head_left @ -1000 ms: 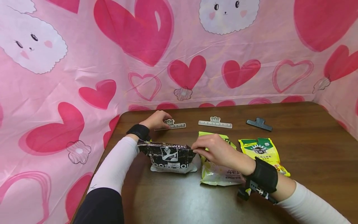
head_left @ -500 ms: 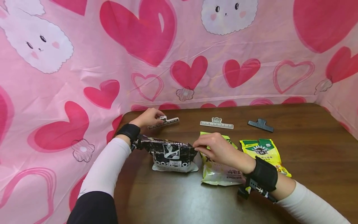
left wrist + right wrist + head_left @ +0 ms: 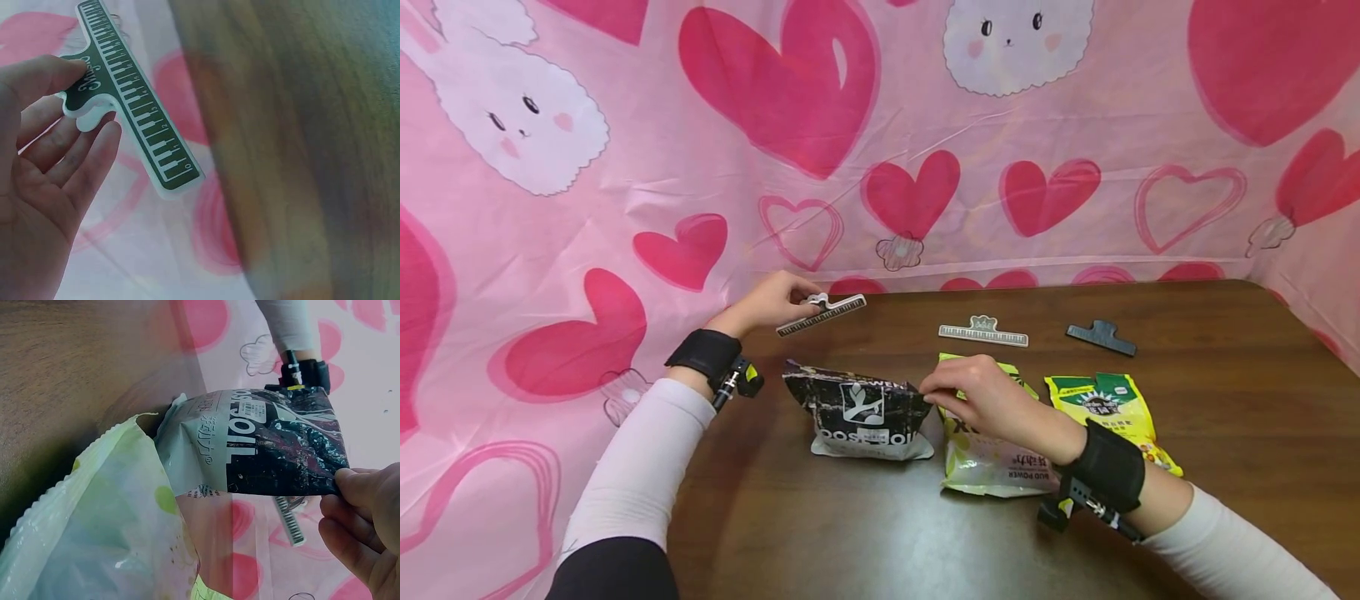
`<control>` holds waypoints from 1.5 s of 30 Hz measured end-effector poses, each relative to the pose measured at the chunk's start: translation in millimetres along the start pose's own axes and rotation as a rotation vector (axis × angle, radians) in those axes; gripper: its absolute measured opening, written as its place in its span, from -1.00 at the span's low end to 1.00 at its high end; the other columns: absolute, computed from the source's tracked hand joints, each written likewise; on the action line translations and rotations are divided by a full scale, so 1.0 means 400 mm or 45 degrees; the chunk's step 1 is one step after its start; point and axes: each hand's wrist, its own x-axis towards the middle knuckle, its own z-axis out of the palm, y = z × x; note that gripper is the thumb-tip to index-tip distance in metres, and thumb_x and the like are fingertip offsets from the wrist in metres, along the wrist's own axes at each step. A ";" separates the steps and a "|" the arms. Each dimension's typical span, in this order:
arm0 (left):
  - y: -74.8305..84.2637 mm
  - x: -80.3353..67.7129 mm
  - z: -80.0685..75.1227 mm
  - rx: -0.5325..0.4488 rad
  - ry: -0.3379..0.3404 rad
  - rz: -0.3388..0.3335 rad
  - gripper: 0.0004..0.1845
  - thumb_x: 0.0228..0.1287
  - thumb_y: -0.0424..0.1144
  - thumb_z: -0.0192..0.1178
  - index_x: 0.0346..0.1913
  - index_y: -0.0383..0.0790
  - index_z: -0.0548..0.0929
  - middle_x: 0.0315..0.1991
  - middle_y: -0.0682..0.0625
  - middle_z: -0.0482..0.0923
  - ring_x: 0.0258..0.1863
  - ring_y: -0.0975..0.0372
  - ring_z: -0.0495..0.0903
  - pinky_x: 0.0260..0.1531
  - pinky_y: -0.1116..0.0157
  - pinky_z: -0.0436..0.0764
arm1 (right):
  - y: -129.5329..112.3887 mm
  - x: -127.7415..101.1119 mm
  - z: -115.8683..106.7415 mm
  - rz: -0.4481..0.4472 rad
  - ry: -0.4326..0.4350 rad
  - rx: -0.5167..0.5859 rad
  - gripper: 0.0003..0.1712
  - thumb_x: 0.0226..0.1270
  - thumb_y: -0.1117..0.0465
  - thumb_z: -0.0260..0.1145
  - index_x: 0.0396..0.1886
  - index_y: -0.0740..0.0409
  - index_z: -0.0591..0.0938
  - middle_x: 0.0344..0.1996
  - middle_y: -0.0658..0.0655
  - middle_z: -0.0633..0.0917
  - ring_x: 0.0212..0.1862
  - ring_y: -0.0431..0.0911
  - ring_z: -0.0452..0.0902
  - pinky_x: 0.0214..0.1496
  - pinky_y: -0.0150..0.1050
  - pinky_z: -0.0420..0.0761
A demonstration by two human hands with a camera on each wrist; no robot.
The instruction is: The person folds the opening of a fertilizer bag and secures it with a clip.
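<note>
My left hand [image 3: 771, 302] pinches a bag clip [image 3: 822, 316] by its handle, above the table's far left part. In the left wrist view the clip [image 3: 134, 100] is dark with a white rim, piano keys and ruler numbers; the thumb lies on its handle. My right hand [image 3: 988, 400] pinches the top right corner of a black and white soil bag [image 3: 868, 417], which stands upright with its top edge folded. In the right wrist view, thumb and fingers [image 3: 359, 506] hold that corner of the bag [image 3: 262, 444].
Right of the soil bag lies a pale green and pink bag [image 3: 996, 467], partly under my right forearm. A yellow and green bag [image 3: 1108, 408] lies beyond it. A white piano-key clip [image 3: 983, 332] and a black clip [image 3: 1102, 337] lie farther back on the brown table [image 3: 1240, 400].
My left hand has lifted the bag clip off the table and moved it left and away from the soil bag. The right hand still holds the bag's corner.
</note>
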 end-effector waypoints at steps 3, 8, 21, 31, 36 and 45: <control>0.012 -0.011 -0.019 0.000 0.005 0.013 -0.65 0.21 -0.26 0.37 0.04 -0.33 0.72 -0.42 -0.05 0.64 -0.45 0.21 0.45 -0.33 0.30 0.45 | 0.001 0.001 0.002 -0.006 0.003 0.001 -0.92 0.30 0.25 0.39 -0.24 0.07 0.77 -0.36 -0.02 0.77 -0.30 -0.30 0.63 -0.23 -0.41 0.65; 0.035 -0.029 -0.045 0.014 0.014 0.028 -0.64 0.20 -0.19 0.40 0.04 -0.26 0.73 -0.40 -0.03 0.64 -0.41 0.19 0.49 -0.29 0.27 0.52 | 0.002 0.002 0.003 -0.005 0.002 0.001 -0.92 0.31 0.25 0.38 -0.24 0.07 0.77 -0.36 -0.02 0.77 -0.30 -0.29 0.64 -0.23 -0.40 0.65; 0.110 -0.070 -0.082 0.019 0.040 0.091 -0.63 0.16 -0.15 0.44 0.02 -0.22 0.75 -0.37 -0.01 0.70 -0.43 0.24 0.58 -0.30 0.25 0.58 | 0.006 0.005 0.002 0.011 0.000 0.006 -0.91 0.29 0.27 0.39 -0.23 0.07 0.77 -0.35 -0.02 0.77 -0.31 -0.29 0.63 -0.25 -0.39 0.65; 0.169 -0.101 -0.108 0.010 0.060 0.264 -0.70 0.12 -0.22 0.47 -0.09 -0.26 0.77 -0.36 -0.01 0.74 -0.45 0.31 0.65 -0.33 0.28 0.69 | 0.008 0.007 0.000 0.002 0.014 0.013 -0.91 0.30 0.26 0.38 -0.24 0.08 0.77 -0.36 -0.01 0.77 -0.32 -0.29 0.64 -0.26 -0.39 0.64; 0.192 -0.111 -0.118 0.030 0.036 0.344 -0.71 0.09 -0.24 0.48 -0.11 -0.26 0.78 -0.30 -0.04 0.77 -0.45 0.31 0.67 -0.34 0.31 0.69 | 0.007 0.010 -0.002 -0.004 0.016 0.013 -0.92 0.30 0.26 0.38 -0.24 0.08 0.77 -0.36 0.00 0.77 -0.32 -0.29 0.64 -0.27 -0.39 0.64; 0.209 -0.120 -0.129 0.031 -0.018 0.431 -0.75 0.11 -0.23 0.48 -0.14 -0.21 0.80 -0.37 0.05 0.75 -0.46 0.38 0.64 -0.42 0.40 0.64 | 0.007 0.014 0.000 -0.006 0.012 0.010 -0.92 0.30 0.28 0.39 -0.25 0.08 0.77 -0.37 -0.01 0.77 -0.32 -0.29 0.63 -0.28 -0.39 0.64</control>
